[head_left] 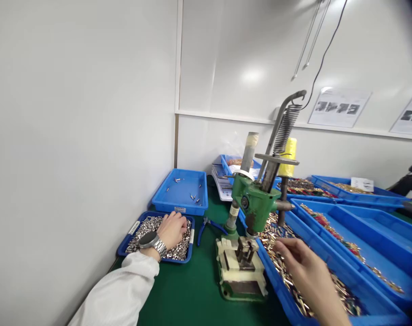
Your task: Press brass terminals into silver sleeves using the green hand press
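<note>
My left hand (174,231), with a watch on its wrist, reaches into a small blue tray (121,250) of small silver metal sleeves (148,224). Its fingers are bent together among the sleeves, and whatever they hold is hidden. Over a long blue bin (280,296) of brass-coloured metal pins (290,280), my right hand (309,274) has thumb and forefinger pinched together. What lies in that pinch is too small to make out. Between the hands stands a green hand press (260,206), with a metal fixture (246,253) on its taped base.
Blue-handled pliers (208,226) lie between the small tray and the press. A larger blue tray (158,197) with a few loose parts stands behind. More blue bins (379,231) fill the right side. A white wall (90,113) borders the table's left.
</note>
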Demonstrator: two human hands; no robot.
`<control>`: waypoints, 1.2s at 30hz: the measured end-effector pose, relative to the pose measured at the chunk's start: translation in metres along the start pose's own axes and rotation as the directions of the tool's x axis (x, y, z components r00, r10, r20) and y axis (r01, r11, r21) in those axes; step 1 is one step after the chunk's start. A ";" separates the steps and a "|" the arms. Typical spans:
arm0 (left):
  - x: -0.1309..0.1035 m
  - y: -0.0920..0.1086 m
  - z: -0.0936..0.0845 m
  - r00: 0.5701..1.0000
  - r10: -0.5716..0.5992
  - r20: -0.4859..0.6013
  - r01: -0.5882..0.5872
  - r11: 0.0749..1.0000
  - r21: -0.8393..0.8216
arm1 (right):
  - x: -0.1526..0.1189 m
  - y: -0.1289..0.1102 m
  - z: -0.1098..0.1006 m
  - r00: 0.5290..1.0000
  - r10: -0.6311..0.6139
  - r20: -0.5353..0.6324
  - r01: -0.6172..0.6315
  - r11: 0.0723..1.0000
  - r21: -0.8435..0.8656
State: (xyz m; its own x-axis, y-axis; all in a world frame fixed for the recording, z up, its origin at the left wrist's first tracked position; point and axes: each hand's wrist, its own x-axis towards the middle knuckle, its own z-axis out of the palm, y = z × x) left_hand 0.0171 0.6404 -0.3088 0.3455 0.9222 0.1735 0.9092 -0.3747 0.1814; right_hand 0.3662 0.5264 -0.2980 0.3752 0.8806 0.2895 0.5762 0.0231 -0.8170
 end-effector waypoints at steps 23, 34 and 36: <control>0.025 0.157 0.015 0.988 -0.039 -0.152 -0.115 0.480 -0.870 | -0.057 -0.052 0.076 0.989 -0.006 -0.147 0.035 0.980 0.197; 0.019 0.149 0.014 0.998 -0.034 -0.054 -0.049 0.118 -0.992 | -0.061 -0.029 0.074 0.964 -0.240 -0.116 0.230 0.968 -0.096; 0.018 0.151 0.015 1.000 0.018 0.025 0.026 -0.055 -0.998 | -0.060 -0.026 0.073 0.953 -0.280 -0.114 0.263 0.954 -0.141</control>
State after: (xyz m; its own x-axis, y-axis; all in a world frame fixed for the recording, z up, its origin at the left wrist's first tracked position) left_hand 0.1644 0.6014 -0.2924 0.3673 0.9175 0.1526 -0.2733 -0.0504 0.9606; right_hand 0.2757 0.5072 -0.3304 0.2793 0.7788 0.5617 0.7512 0.1871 -0.6330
